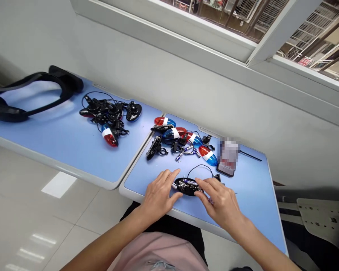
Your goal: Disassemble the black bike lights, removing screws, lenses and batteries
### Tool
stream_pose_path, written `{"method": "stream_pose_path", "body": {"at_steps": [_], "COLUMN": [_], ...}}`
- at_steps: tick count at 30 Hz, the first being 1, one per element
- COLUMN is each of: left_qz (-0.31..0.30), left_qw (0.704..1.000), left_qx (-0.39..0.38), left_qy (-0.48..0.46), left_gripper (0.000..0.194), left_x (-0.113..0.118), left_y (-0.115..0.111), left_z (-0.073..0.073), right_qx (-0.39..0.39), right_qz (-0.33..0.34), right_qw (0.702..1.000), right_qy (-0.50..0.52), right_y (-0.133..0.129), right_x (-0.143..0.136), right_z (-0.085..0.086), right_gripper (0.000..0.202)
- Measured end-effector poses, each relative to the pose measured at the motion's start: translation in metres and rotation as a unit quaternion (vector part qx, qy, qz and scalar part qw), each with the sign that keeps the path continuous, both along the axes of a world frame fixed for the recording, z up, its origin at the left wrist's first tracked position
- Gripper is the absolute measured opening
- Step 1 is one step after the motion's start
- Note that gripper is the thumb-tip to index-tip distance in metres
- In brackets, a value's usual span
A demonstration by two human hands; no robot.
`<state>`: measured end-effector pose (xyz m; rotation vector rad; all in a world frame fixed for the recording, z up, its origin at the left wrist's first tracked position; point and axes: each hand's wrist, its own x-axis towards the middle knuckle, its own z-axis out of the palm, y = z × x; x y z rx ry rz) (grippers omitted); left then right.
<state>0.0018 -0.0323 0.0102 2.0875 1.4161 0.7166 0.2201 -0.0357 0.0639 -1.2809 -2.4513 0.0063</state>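
An oval black housing (189, 187) lies open side up near the front edge of the right-hand blue table, with a battery (190, 181) and metal contacts showing inside. At its left end is my left hand (161, 194), thumb and fingers apart, beside a battery (174, 186) lying by the rim. My right hand (222, 199) is at the housing's right end, its thumb and index finger curled around that edge. A thin black cable arcs from the housing to a small black part (217, 177) behind my right hand.
Behind the housing lie several red-and-blue lights (208, 155), loose batteries (188, 150) and black clamps (163, 151). A phone (226, 169) and a dark stick (251, 155) are at right. The left table (59, 139) holds more black light units (133, 111) and a black frame (49, 107).
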Motion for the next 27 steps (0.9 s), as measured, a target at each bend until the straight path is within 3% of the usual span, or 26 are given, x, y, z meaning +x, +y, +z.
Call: {"method": "stream_pose_path", "body": {"at_steps": [3,7,11,15,18,20,25,27], "left_qz": [-0.014,-0.071,-0.104,-0.077,-0.059,-0.058,-0.065,-0.056], "left_qw": [0.988,0.948,0.949,0.946,0.953,0.955,0.955,0.955], "left_qx": [-0.095,-0.199,-0.181,-0.181,-0.156,-0.144,-0.136,-0.137], "left_qy": [-0.121,-0.237,-0.236,-0.257,-0.253,-0.254,-0.255,-0.257], "left_gripper": [0.055,0.041,0.036,0.023,0.010,0.010,0.011,0.009], "left_x": [-0.003,-0.003,0.003,0.014,0.022,0.025,0.026,0.024], "left_y": [-0.012,-0.033,-0.047,-0.049,-0.049,-0.049,-0.058,-0.063], "left_z": [0.016,0.033,0.035,0.029,0.026,0.024,0.014,0.008], "right_qx": [0.001,-0.022,-0.047,-0.112,-0.115,-0.093,0.047,0.060], "right_qz": [-0.014,-0.023,-0.038,-0.136,-0.186,-0.168,-0.118,-0.106], "right_qw": [0.999,0.985,0.959,0.926,0.912,0.922,0.965,0.975], "right_qy": [0.040,0.167,0.276,0.334,0.347,0.335,0.229,0.186], "right_y": [-0.022,-0.044,-0.060,-0.075,-0.085,-0.088,-0.089,-0.090], "right_x": [-0.016,-0.035,-0.036,-0.025,-0.019,-0.018,-0.020,-0.021], "right_z": [-0.006,-0.009,-0.010,-0.017,-0.026,-0.031,-0.037,-0.038], "right_gripper": [0.026,0.023,0.019,0.011,0.011,0.011,0.018,0.022]}}
